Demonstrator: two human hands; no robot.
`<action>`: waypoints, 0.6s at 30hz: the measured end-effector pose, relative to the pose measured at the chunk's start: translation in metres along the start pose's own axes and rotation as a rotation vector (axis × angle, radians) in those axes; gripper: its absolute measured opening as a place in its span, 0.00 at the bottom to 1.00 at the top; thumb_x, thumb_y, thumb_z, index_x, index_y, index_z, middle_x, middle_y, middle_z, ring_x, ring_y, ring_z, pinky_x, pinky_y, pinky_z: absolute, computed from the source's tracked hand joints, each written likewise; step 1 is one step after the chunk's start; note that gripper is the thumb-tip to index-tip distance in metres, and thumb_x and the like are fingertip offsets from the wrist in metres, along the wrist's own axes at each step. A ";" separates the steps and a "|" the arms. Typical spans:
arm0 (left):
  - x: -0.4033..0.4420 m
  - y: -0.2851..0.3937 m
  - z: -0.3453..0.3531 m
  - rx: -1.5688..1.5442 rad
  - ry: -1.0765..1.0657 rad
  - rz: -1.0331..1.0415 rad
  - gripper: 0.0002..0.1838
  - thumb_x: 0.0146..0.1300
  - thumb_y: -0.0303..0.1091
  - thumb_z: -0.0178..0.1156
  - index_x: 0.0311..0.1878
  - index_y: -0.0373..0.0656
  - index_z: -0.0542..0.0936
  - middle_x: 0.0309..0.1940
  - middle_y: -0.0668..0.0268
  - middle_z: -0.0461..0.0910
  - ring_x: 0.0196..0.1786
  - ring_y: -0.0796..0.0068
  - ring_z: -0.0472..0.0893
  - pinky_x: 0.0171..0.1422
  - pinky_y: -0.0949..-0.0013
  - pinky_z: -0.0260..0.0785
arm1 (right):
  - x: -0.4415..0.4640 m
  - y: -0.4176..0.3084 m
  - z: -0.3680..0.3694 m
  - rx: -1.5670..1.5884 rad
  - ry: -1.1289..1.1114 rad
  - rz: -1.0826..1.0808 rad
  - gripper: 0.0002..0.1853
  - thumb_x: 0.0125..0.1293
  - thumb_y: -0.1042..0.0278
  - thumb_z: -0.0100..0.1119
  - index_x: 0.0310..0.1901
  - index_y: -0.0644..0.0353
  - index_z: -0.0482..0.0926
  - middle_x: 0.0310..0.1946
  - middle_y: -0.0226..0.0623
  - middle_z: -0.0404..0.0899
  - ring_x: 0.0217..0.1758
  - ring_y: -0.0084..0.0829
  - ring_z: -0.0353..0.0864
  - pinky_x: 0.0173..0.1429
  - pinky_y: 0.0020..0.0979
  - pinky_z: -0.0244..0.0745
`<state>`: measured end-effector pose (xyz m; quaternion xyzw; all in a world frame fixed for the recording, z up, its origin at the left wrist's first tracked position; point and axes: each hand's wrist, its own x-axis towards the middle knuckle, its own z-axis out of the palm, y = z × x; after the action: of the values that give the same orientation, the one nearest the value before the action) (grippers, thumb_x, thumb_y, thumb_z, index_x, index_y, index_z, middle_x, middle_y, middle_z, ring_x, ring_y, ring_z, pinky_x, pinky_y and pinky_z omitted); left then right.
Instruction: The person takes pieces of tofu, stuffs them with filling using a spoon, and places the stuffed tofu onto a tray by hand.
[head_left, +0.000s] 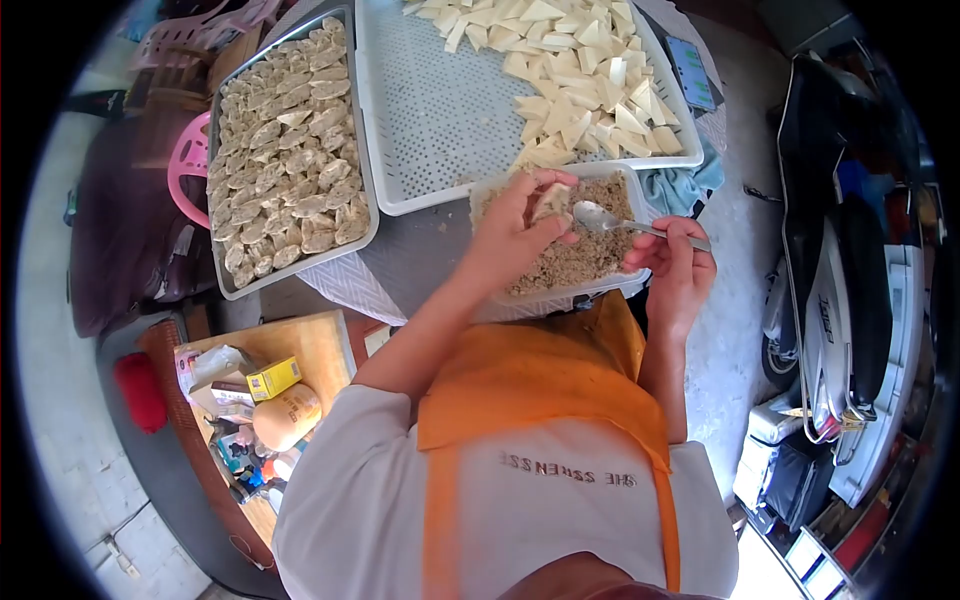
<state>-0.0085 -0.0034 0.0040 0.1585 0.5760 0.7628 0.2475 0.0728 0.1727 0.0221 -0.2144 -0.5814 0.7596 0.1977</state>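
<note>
Pinching partly hidden pale wedge (pixel 552 202): left hand (pixel 508 238); right hand (pixel 680 272) holding spoon (pixel 640 227); perforated tray (pixel 430 110) cropped.

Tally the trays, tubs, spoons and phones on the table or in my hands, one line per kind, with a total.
Trays: 2 (left one, perforated one)
Tub: 1
Spoon: 1
Phone: 1
Total: 5
</note>
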 end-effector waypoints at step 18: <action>-0.004 -0.005 -0.002 -0.287 0.139 -0.265 0.16 0.71 0.43 0.45 0.29 0.45 0.70 0.16 0.74 0.62 0.14 0.85 0.58 0.15 0.80 0.47 | -0.002 0.014 0.002 -0.124 -0.028 -0.017 0.09 0.70 0.70 0.45 0.39 0.66 0.73 0.24 0.39 0.79 0.22 0.27 0.79 0.28 0.24 0.77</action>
<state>-0.0054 -0.0062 -0.0011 -0.0087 0.4930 0.8069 0.3252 0.0725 0.1665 0.0094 -0.2108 -0.6319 0.7232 0.1823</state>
